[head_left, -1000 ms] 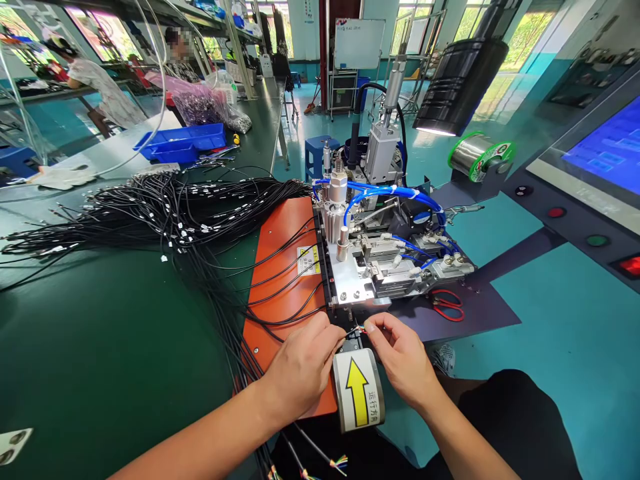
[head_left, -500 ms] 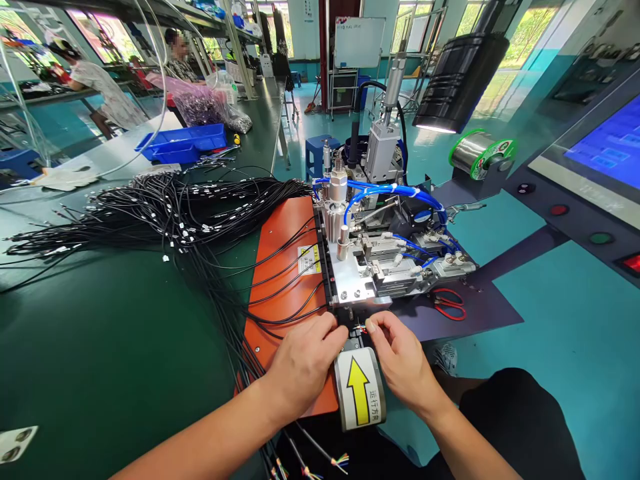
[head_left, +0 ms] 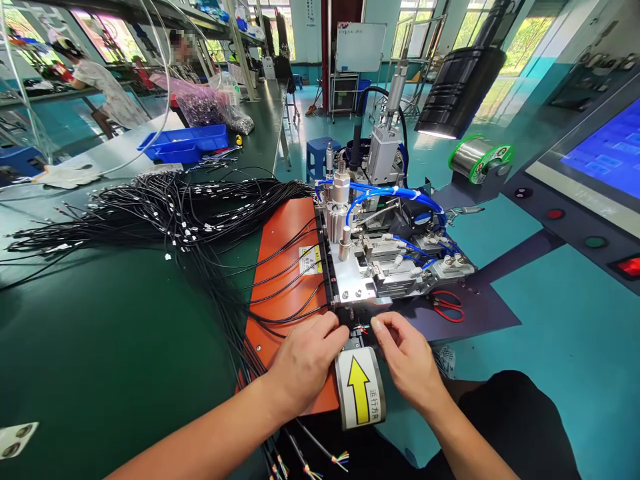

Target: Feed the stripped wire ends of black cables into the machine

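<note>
My left hand (head_left: 305, 363) rests on the near end of the orange plate (head_left: 285, 267), fingers curled and pinching a thin black cable at the machine's front slot. My right hand (head_left: 407, 360) is closed in a pinch on the cable's coloured wire tips (head_left: 363, 329), just in front of the metal fixture (head_left: 380, 267). Between my hands sits a curved guard with a yellow arrow label (head_left: 359, 390). Several black cables (head_left: 280, 280) lie across the orange plate into the fixture.
A big bundle of black cables (head_left: 160, 210) spreads over the green bench at left. Red-handled scissors (head_left: 447, 305) lie right of the fixture. A solder spool (head_left: 480, 157), lamp (head_left: 457, 87), button panel and screen (head_left: 605, 150) stand at right. Blue bins (head_left: 185, 143) and other people sit far left.
Both hands moved slightly forward, bringing the wire tips closer to the fixture's front slot. My right hand's pinch has lowered toward the slot.
</note>
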The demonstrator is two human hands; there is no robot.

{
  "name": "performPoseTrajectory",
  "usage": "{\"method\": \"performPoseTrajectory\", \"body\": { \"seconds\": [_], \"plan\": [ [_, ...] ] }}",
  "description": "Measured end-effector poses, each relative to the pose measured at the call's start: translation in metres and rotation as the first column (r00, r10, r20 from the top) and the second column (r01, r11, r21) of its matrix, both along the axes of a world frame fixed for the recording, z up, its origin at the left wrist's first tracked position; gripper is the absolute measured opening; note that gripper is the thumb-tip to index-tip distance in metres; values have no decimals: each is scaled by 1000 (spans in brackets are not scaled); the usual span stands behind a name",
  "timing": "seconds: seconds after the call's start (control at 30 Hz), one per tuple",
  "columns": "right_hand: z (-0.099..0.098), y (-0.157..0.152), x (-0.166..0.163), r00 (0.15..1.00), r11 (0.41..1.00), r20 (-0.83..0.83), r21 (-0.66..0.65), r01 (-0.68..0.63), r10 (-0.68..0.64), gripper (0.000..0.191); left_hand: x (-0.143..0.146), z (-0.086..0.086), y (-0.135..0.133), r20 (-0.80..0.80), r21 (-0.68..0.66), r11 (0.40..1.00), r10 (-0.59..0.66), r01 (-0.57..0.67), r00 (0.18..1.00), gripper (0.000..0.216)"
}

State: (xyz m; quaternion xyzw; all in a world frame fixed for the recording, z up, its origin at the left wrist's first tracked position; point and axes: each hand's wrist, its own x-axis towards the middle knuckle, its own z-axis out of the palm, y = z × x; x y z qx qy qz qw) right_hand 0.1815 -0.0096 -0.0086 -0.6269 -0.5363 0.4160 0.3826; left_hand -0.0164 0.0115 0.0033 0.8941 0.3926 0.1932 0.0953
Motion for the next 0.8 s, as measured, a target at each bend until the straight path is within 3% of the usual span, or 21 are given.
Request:
{"method": "performPoseTrajectory", "body": {
  "seconds": [0.23,0.53,0.8],
  "plan": [
    [8,-5,-3,999,996,-32,-84,-33,31,32,-1,0,0,34,2,1000,9,-9,999,25],
    [6,-2,-1,985,992,145,71,-108,97,25,-1,-4,0,42,-7,1000,12,-12,999,23],
    [6,-2,-1,974,978,202,157,-139,106,22,-2,-4,-1,57,-2,1000,7,-7,998,24]
  ]
}}
